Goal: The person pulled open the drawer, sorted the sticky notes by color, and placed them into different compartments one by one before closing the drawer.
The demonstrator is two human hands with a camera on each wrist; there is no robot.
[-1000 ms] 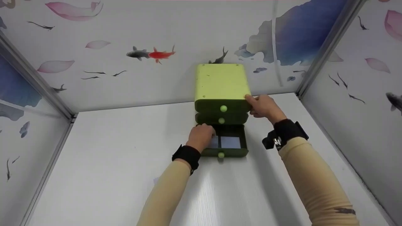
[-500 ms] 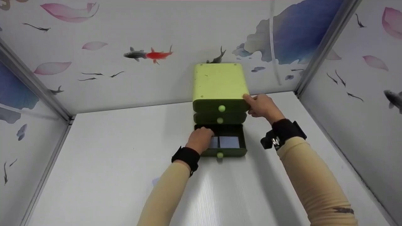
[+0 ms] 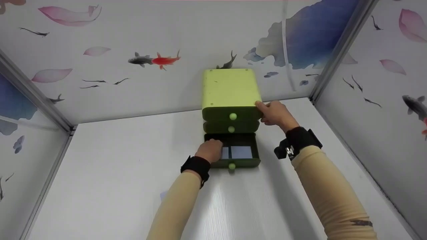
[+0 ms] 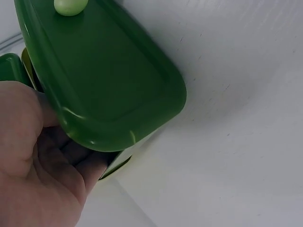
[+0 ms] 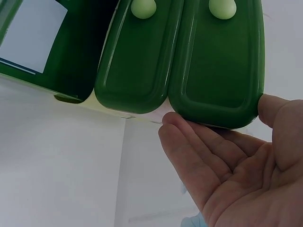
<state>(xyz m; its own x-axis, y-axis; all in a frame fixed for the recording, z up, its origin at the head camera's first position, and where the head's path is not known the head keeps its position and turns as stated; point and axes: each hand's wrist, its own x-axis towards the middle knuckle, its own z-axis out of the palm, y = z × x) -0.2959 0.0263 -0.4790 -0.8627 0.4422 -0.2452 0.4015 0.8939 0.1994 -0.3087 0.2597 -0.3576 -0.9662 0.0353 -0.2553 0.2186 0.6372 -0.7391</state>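
Observation:
A small cabinet [image 3: 230, 88] with a lime-green top and dark green drawers stands against the back wall. Its bottom drawer [image 3: 255, 162] is pulled out and holds two pale flat squares, the right-hand square [image 3: 241, 152] showing fully. My left hand [image 3: 209, 150] grips the left side wall of that drawer. In the left wrist view the thumb goes over the wall behind the green drawer front [image 4: 113, 80], and the fingers lie outside. My right hand [image 3: 275, 113] holds the cabinet's front right corner, thumb on the top edge and fingers along the side [image 5: 208, 151].
The upper drawer [image 3: 217, 113] and middle drawer [image 3: 217, 127] are closed, each with a round light-green knob. A pale scrap [image 3: 163, 195] lies on the white table [image 3: 116, 173], partly behind the left forearm. Printed wall panels [image 3: 160, 86] enclose the back and sides.
My left hand has slid a little along the drawer's side toward its front. The right hand keeps its place on the cabinet corner. The head view has shifted slightly.

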